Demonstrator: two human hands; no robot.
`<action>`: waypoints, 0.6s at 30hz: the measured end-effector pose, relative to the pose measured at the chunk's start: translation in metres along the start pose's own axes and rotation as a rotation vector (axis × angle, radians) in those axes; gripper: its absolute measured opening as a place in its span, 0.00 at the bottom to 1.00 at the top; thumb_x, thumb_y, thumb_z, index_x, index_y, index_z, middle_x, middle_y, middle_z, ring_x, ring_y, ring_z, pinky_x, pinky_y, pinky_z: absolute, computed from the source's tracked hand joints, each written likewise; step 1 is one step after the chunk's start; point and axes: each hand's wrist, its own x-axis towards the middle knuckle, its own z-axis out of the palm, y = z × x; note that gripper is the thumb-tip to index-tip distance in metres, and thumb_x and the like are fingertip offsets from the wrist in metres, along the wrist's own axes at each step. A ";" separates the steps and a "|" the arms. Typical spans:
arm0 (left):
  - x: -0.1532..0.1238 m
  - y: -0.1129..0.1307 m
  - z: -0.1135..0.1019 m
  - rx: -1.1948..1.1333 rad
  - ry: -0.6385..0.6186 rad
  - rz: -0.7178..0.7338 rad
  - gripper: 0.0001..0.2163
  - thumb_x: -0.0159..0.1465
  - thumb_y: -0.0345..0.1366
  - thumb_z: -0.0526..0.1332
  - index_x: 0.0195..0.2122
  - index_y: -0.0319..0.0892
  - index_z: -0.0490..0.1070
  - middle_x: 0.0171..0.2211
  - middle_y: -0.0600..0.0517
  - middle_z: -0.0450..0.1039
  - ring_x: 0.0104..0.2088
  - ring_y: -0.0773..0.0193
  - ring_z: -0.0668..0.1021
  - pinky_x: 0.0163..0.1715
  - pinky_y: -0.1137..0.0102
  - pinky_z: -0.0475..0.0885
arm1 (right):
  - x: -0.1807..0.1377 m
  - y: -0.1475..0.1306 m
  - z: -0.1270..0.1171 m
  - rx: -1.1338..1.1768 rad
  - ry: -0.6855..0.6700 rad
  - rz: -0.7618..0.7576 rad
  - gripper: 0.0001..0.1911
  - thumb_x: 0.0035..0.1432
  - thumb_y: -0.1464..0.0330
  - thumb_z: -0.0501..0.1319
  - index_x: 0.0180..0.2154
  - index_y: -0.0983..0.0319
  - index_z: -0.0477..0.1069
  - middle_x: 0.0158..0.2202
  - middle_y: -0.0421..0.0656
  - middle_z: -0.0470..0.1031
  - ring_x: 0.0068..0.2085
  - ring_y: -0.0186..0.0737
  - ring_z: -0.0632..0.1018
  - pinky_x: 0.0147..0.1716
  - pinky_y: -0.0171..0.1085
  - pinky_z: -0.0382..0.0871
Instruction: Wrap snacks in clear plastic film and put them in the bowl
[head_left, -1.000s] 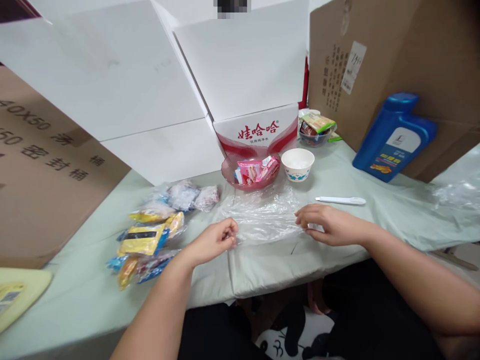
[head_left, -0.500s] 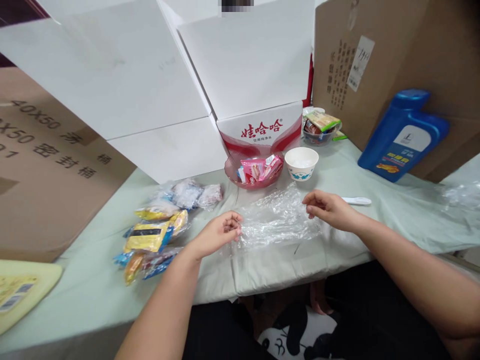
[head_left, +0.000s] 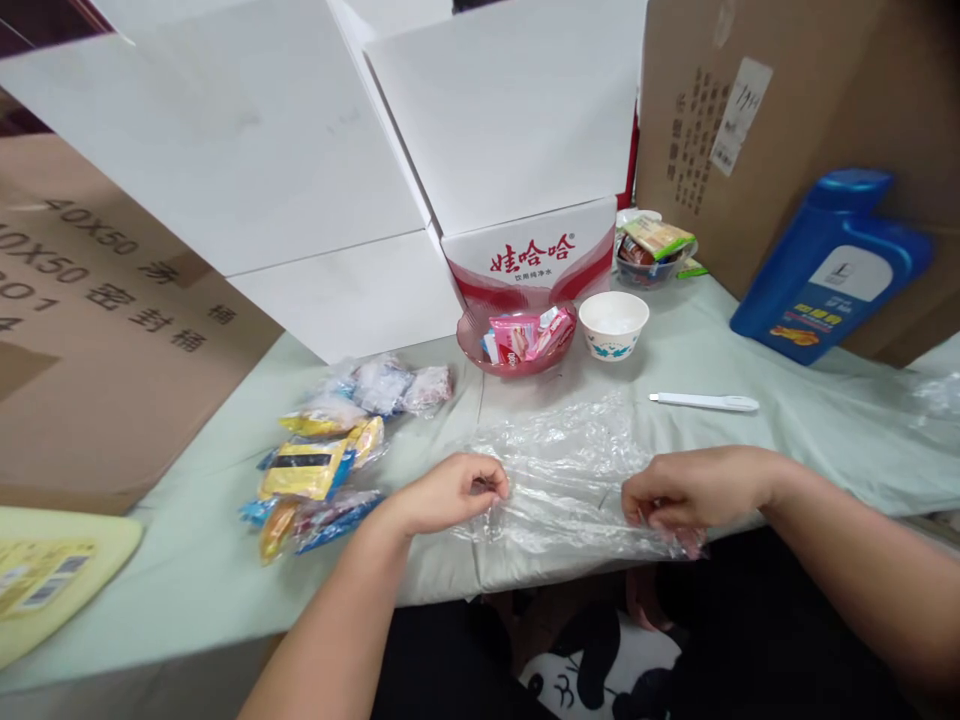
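A crumpled clear plastic bag is spread at the front of the table, its near part reaching the edge. My left hand pinches the bag's left side between thumb and fingers. On the right side, my right hand is closed on the plastic, with a bit of film showing below its fingers. Beyond the right hand lies a white, slim-handled utility knife or similar tool. Several wrapped snack packets are piled to the left of my left hand.
Behind the bag stand a pink glass bowl of packets and a white paper cup. A blue bottle leans at the right by a brown carton. White boxes line the back; a yellow container sits far left.
Both hands have come nearer the table's front edge, drawing the plastic bag with them. My right hand has closed on the bag, and the white tool is now fully visible.
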 end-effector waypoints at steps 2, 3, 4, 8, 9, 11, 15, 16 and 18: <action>-0.001 0.003 0.001 -0.018 -0.034 0.003 0.05 0.54 0.31 0.59 0.31 0.41 0.72 0.32 0.52 0.75 0.34 0.65 0.75 0.36 0.71 0.70 | -0.003 -0.003 0.000 0.003 0.082 -0.093 0.08 0.59 0.71 0.54 0.40 0.62 0.68 0.30 0.40 0.74 0.28 0.35 0.77 0.28 0.32 0.68; -0.001 0.004 0.001 -0.024 -0.029 -0.001 0.04 0.55 0.32 0.59 0.32 0.41 0.71 0.31 0.53 0.74 0.33 0.65 0.75 0.35 0.71 0.70 | 0.001 -0.002 -0.002 -0.003 0.207 -0.135 0.08 0.60 0.69 0.54 0.40 0.62 0.69 0.30 0.41 0.75 0.30 0.35 0.77 0.30 0.33 0.69; 0.000 0.005 0.002 -0.037 -0.017 -0.007 0.04 0.56 0.33 0.59 0.32 0.41 0.71 0.31 0.53 0.74 0.32 0.65 0.75 0.34 0.71 0.69 | 0.008 0.001 -0.004 -0.019 0.368 -0.160 0.08 0.61 0.68 0.54 0.40 0.62 0.69 0.31 0.41 0.75 0.30 0.35 0.77 0.31 0.34 0.69; 0.005 0.001 0.003 -0.151 0.028 -0.031 0.06 0.57 0.36 0.61 0.34 0.41 0.66 0.30 0.54 0.72 0.32 0.65 0.77 0.32 0.71 0.69 | 0.047 0.023 -0.014 -0.218 0.954 -0.081 0.11 0.62 0.71 0.51 0.44 0.62 0.69 0.35 0.44 0.77 0.33 0.38 0.77 0.36 0.37 0.69; 0.006 -0.001 0.003 -0.171 0.046 -0.028 0.07 0.56 0.36 0.61 0.34 0.42 0.65 0.30 0.54 0.72 0.32 0.64 0.77 0.32 0.71 0.69 | 0.055 0.029 -0.016 -0.309 1.018 -0.046 0.12 0.63 0.72 0.50 0.45 0.62 0.69 0.38 0.45 0.77 0.36 0.39 0.77 0.38 0.38 0.69; 0.008 -0.007 0.002 -0.173 0.111 -0.024 0.08 0.56 0.35 0.60 0.35 0.42 0.64 0.30 0.55 0.70 0.32 0.64 0.78 0.30 0.72 0.69 | 0.067 0.036 -0.016 -0.507 1.072 0.049 0.14 0.63 0.74 0.49 0.47 0.63 0.68 0.45 0.49 0.76 0.41 0.42 0.77 0.41 0.39 0.67; 0.015 -0.023 -0.001 -0.111 0.426 -0.097 0.08 0.56 0.36 0.59 0.35 0.44 0.61 0.27 0.58 0.66 0.24 0.66 0.77 0.26 0.72 0.68 | 0.072 0.037 -0.011 -0.807 1.039 0.291 0.17 0.64 0.74 0.47 0.52 0.62 0.66 0.48 0.50 0.73 0.36 0.43 0.77 0.34 0.38 0.64; 0.018 -0.027 -0.002 -0.073 0.518 -0.121 0.07 0.56 0.35 0.58 0.35 0.44 0.61 0.27 0.58 0.66 0.23 0.66 0.77 0.26 0.71 0.68 | 0.071 0.036 -0.009 -0.849 1.024 0.328 0.18 0.64 0.74 0.47 0.52 0.62 0.65 0.48 0.50 0.73 0.34 0.42 0.77 0.32 0.38 0.62; 0.023 -0.031 -0.001 0.026 0.646 -0.162 0.06 0.57 0.34 0.57 0.35 0.44 0.61 0.28 0.58 0.68 0.21 0.66 0.76 0.27 0.70 0.68 | 0.070 0.033 -0.007 -0.909 1.007 0.373 0.18 0.64 0.74 0.47 0.52 0.61 0.65 0.46 0.49 0.73 0.32 0.42 0.76 0.29 0.38 0.60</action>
